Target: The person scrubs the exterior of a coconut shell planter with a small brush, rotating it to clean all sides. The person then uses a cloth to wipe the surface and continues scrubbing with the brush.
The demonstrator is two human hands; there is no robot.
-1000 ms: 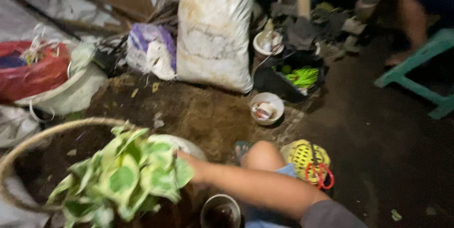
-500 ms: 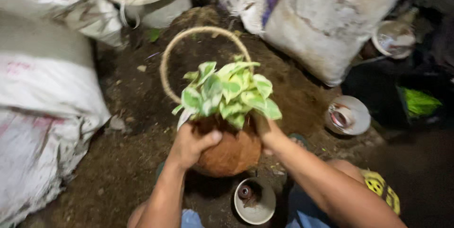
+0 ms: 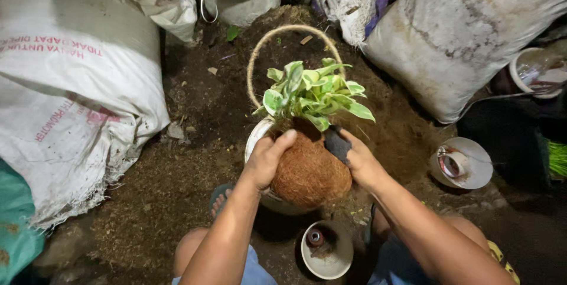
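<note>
Nearest the camera: a small white bowl [image 3: 326, 251] is sitting on the dirt between the person's knees, with a small dark round thing inside it.
Left hand: the left hand [image 3: 267, 158] is cupping the left side of a brown coir ball [image 3: 308, 171], fingers curled over its upper edge and gripping it.
Right hand: the right hand [image 3: 357, 158] is pressing against the ball's right side, fingers closed on it, the fingertips dark with soil.
Coir ball: it is being held between both hands over a white pot [image 3: 257, 138], whose rim is showing just left of and below the ball; whether the ball is resting in the pot cannot be told.
Plant: a leafy green-and-cream plant [image 3: 310, 92] is growing out of the top of the ball.
Handle: a looped rope handle [image 3: 282, 36] is arching up behind the plant.
Ground: loose brown soil [image 3: 195, 114] is lying all around the pot.
Right side: a white dish [image 3: 462, 163] holding a roll of tape is lying on the ground, well apart from the hands.
Farther off: big white sacks are leaning at the left [image 3: 65, 96] and the upper right [image 3: 466, 31].
</note>
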